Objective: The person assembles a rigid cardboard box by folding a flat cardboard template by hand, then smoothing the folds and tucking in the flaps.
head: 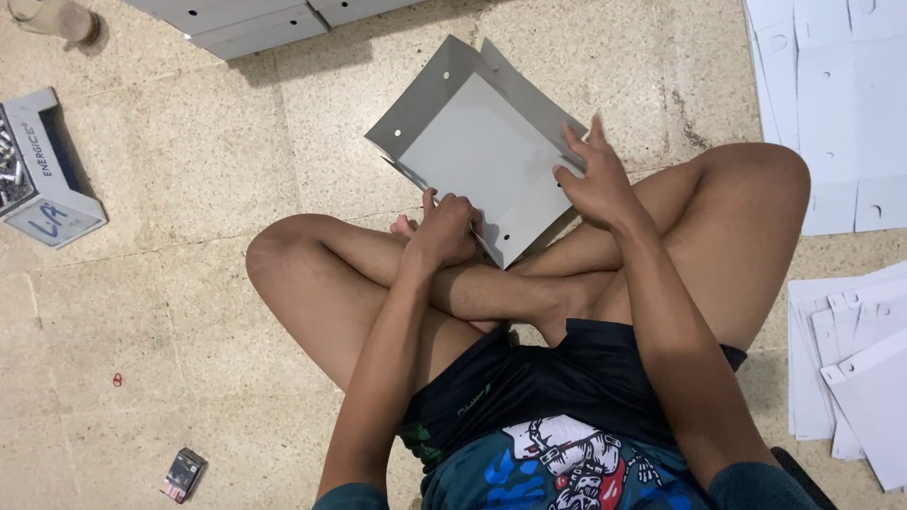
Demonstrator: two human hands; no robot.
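A flat grey cardboard box blank (pixel 472 142) with raised side flaps and small punched holes rests tilted on my crossed legs. My left hand (pixel 442 229) grips its near left edge, fingers curled around the flap. My right hand (pixel 593 178) presses on the right flap with fingers spread along the fold. I sit cross-legged on a speckled stone floor (pixel 208 189).
Stacked folded grey boxes (pixel 255 24) lie at the top. White die-cut blanks (pixel 831 104) are spread at the top right, more sheets (pixel 850 378) at the right. A small open carton (pixel 38 170) sits at the left, a small dark packet (pixel 183 473) near the bottom left.
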